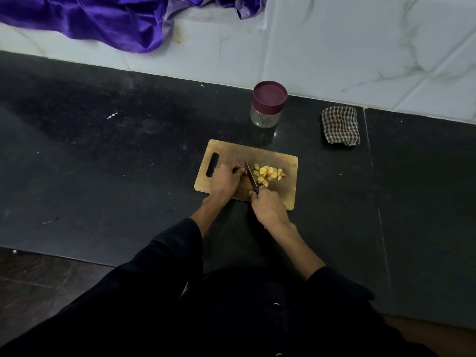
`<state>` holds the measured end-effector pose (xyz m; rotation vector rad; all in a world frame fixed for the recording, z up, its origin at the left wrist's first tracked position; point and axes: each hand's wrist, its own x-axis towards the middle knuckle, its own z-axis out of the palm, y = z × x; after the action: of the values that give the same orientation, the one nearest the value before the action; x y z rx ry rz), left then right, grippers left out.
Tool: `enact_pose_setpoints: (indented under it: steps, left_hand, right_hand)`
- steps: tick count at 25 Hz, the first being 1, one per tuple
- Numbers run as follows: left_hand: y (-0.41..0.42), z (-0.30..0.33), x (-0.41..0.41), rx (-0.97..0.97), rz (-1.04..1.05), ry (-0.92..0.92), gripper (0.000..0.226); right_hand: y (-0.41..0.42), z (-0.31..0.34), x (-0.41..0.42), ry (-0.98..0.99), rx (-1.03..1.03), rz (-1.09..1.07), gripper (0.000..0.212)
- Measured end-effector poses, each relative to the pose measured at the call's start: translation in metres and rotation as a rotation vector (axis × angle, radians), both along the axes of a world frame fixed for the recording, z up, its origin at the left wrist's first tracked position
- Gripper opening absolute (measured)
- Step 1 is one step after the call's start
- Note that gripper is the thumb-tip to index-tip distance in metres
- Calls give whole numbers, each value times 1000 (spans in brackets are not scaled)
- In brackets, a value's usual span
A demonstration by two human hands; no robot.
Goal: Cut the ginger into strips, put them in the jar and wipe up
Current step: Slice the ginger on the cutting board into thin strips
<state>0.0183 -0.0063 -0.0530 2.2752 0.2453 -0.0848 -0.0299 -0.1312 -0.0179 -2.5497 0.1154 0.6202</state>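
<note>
Dark stone counter (128,176) against pale tiled wall; wooden cutting board (257,153) lies centre. I note my right hand (268,207) wrapped round the handle of the knife (250,173), blade angled down onto the board. My left hand (226,180), fingers curled, pins what I judge to be the uncut ginger, hidden beneath it. Cut ginger pieces (269,173) sit piled just right of the blade. Jar (268,105), lid on, stands behind the board; checked cloth (340,126) lies well to its right. Recommendation: keep left fingertips tucked back from the edge, take thin even slices, and keep the pile clear of the blade.
</note>
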Motion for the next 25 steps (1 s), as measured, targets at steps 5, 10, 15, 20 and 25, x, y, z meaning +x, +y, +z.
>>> enact_pose_setpoints:
  steps: [5,10,15,20,25]
  left_hand:
    - [3,2,-8,10,-105,-75,19]
    - [7,3,-12,20,-148,-82,25]
    - [4,-4,-15,36,-111,-112,23]
    - [4,-3,-16,27,-106,-120,21]
    - [5,-8,-17,12,-108,-137,17]
  right_hand:
    - [-5,-4,-2,23,20,-19,29]
    - [-5,-4,-1,37,49,-33,27]
    - [-7,-7,-2,37,67,-45,24]
    - [-7,-7,-3,63,60,-47,25]
    - [-7,-6,-3,81,60,-28,27]
